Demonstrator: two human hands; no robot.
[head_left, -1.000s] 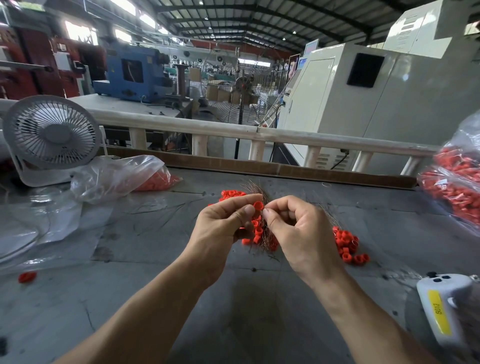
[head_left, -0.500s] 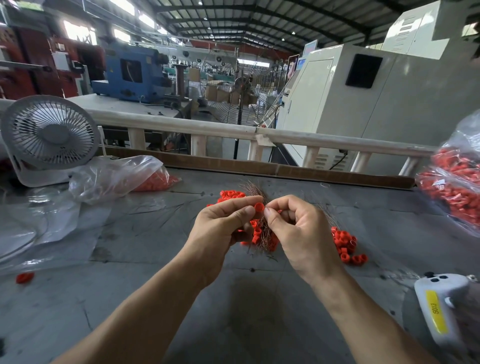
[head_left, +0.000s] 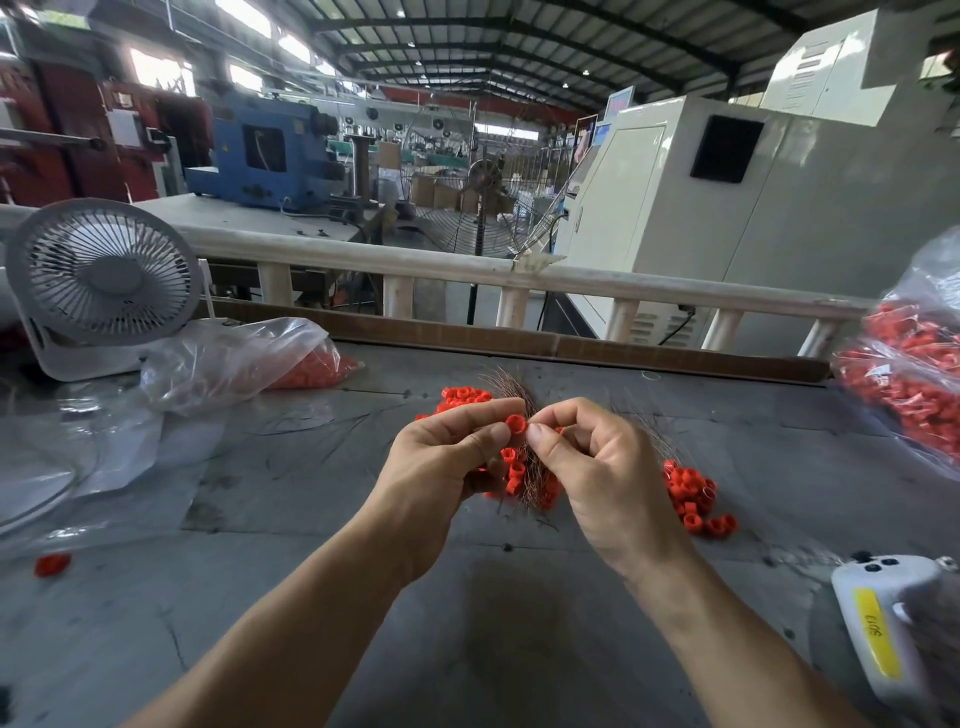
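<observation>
Just right of the white fan (head_left: 104, 280) lies a clear bag (head_left: 228, 364) of red parts. Farther right of the fan, the left hand (head_left: 441, 467) has its fingers curled and pinches one red ring (head_left: 516, 423) between thumb and forefinger, held above the table (head_left: 311, 597). Right again, the right hand (head_left: 597, 467) has its fingertips against that ring and pinches the copper wires (head_left: 530, 480); the loose ring pile (head_left: 693, 501) lies farthest from the fan.
</observation>
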